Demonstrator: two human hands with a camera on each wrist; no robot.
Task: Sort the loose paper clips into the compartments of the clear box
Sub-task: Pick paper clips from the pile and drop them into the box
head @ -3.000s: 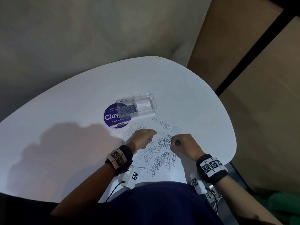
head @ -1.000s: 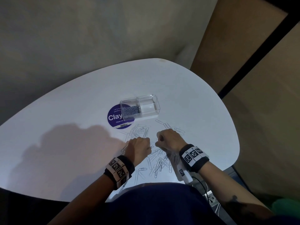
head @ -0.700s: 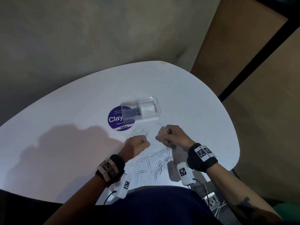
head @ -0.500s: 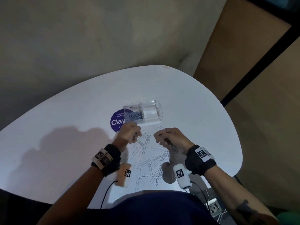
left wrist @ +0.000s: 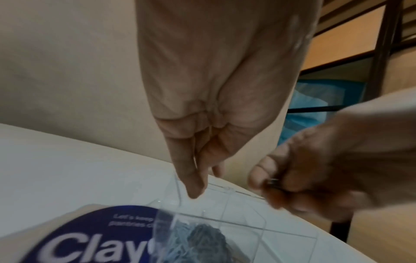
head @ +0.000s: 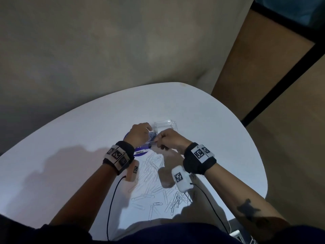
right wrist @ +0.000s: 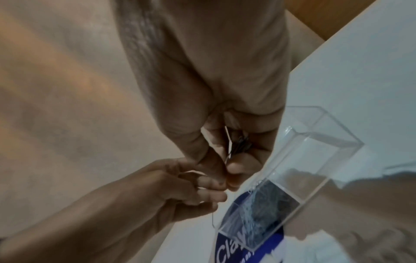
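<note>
The clear box point(head: 166, 126) stands on the white table, with its left part hidden behind my hands. Its left compartment holds a heap of bluish paper clips point(right wrist: 258, 201), and the right compartment looks bare. My left hand point(head: 148, 132) hovers over the left compartment with fingers pointing down, and its thumb and forefinger point(left wrist: 191, 178) pinch a thin silver clip. My right hand point(head: 161, 141) is close beside it at the box's near wall point(right wrist: 292, 186). It grips a small bunch of dark clips point(right wrist: 239, 142). Loose paper clips point(head: 153, 175) lie scattered nearer to me.
A round purple sticker point(head: 139, 148) lies on the table point(head: 70, 147) under and left of the box. Another tangle of clips point(head: 177, 201) sits near the table's front edge. Beyond the rounded far edge is a wall, with wooden panels to the right.
Both hands have left the clip pile and travelled forward to the box, staying curled. The left hand went first and the right followed to meet it there.
</note>
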